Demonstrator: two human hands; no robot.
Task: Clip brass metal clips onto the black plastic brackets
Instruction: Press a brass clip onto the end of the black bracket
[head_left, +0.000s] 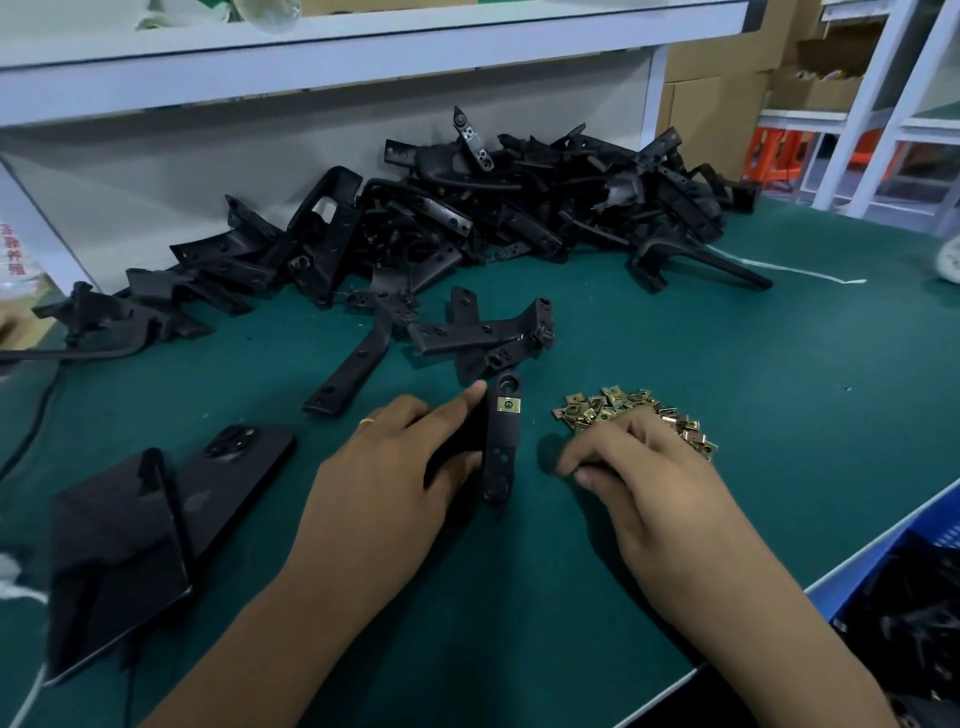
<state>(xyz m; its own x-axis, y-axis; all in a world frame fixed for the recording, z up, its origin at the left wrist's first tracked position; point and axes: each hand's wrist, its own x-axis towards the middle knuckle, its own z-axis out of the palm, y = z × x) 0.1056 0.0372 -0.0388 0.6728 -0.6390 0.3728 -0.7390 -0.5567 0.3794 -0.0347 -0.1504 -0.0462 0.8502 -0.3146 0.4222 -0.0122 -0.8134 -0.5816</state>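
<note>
Progress early | your left hand (395, 467) grips bracket (501, 436) at centre, one clip (508, 404) on | right hand (639, 462) curled, pinching in clip heap (634, 415) at 3 o'clock | bracket pile (467, 223) at 12 left, looks unclipped

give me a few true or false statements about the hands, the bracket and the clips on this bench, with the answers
1. The left hand holds a black bracket that already carries one brass clip. True.
2. The loose brass clips lie in a blue bin. False: they sit in a pile on the green mat, by the right hand.
3. The right hand's fingers are curled at the near edge of the clip pile. True.
4. The big heap of brackets lies at the near edge of the bench. False: it lies at the far side, under the shelf.
5. A dark phone lies left of the left hand. True.
</note>
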